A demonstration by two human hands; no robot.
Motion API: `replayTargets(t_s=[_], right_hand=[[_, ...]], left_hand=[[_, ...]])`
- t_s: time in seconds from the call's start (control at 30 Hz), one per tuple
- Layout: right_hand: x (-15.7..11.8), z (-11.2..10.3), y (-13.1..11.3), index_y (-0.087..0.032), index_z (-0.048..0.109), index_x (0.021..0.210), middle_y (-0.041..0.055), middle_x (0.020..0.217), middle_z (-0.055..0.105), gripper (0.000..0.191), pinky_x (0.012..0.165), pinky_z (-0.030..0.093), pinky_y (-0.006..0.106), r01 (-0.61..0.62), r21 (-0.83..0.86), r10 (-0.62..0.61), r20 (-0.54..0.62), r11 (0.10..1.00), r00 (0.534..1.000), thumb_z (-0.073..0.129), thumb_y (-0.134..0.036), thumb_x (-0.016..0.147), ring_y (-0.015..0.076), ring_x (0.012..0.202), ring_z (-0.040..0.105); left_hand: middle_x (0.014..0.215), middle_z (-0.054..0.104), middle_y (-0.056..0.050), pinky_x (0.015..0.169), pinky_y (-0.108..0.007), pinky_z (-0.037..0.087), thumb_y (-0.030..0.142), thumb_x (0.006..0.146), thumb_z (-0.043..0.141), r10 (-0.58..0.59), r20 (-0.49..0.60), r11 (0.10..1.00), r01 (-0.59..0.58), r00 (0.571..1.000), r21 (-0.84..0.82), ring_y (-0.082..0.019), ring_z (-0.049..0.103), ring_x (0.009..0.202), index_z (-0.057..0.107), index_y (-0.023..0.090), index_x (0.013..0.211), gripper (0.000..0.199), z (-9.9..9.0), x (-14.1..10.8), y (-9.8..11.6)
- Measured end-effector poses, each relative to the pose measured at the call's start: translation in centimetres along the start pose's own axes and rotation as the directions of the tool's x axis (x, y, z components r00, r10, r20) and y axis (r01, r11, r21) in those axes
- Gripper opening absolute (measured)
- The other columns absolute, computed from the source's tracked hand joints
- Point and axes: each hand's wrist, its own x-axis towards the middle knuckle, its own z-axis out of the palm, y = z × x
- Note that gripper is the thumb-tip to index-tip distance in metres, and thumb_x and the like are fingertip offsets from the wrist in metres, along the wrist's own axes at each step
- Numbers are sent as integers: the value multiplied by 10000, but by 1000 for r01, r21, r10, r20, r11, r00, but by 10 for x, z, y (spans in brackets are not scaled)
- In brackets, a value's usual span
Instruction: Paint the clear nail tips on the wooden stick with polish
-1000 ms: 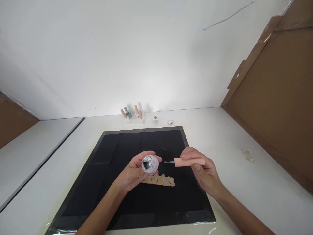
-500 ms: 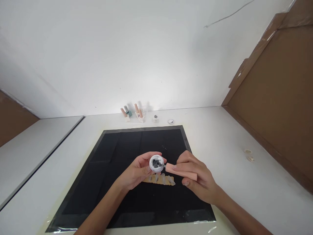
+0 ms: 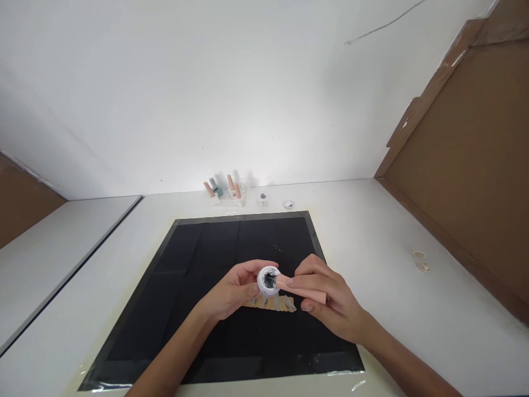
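A small round white jar with dark contents and smeared edges is held tilted in my left hand, fingers wrapped round it. My right hand grips a pink nail polish brush cap; its brush end is at the jar's mouth, mostly hidden inside. Beneath the jar lies a yellowish strip carrying several clear false nail tips, partly covered by the jar and my left hand.
A black mat is taped to the white table. Along the back stand several nail polish bottles, a small uncapped bottle and a round white lid. Two pale round pieces lie at right, near a brown cardboard panel.
The jar has shifted slightly right and down and turned a little. My right hand has moved left, so the brush sits deeper in the jar's mouth.
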Motion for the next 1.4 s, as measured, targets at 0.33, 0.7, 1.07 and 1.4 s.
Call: replayTargets(t_s=[0.33,0.7,1.07,1.4], right_hand=[[0,-1,0,-331,532,1253,47,887,556,326,674,463,322,3,58,-5,32,998,999,448,-357,939,188,823,505],[-1,-3,1,-288,605,1133,40,862,570,254,690,455,328,-54,200,73,-90,978,993,468,-357,930,183,803,521],[-1,-2,11,-315,720,946,23,867,646,236,649,464,277,-246,550,430,-235,798,871,555,-460,861,134,681,547],[3,-2,7,-294,763,862,37,755,703,209,660,501,318,-301,589,510,-224,750,831,685,-456,756,150,623,593]], left_hand=[[850,701,-45,702,-284,483,313,619,805,-10,19,1000,10,1000,1,-173,634,771,708,202,1001,410,1,0,0],[867,712,-30,721,-243,471,313,645,789,-6,12,1000,7,1000,-15,-141,626,765,708,204,1022,400,-3,-2,0],[975,724,-71,808,-265,492,302,696,751,187,-37,980,-189,982,-57,-172,636,882,679,174,1047,381,-24,4,3],[984,734,-49,783,-243,456,275,650,788,98,5,995,-98,995,26,-145,635,819,700,206,1000,367,-10,1,7]])
